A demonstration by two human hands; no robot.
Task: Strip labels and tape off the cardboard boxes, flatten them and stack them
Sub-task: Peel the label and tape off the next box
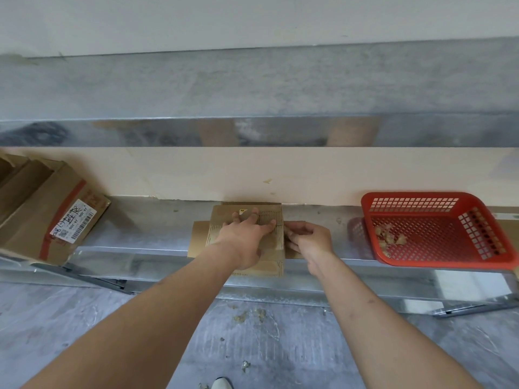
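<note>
So, flattened cardboard (247,242) mid-shelf, both hands on it.

Left hand (247,234) lies flat on top, fingers spread wide, hiding much of the piece. Right hand (307,238) pinches something at the right edge, too small to make out. Labelled box (53,217) sits far left, cut off by the frame; red basket (438,228) right, holding scraps.

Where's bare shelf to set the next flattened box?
Bare steel shelf lies between the labelled box and the flattened cardboard, and a narrower strip between cardboard and red basket. Crowded mid-shelf, under left hand and right hand.
</note>
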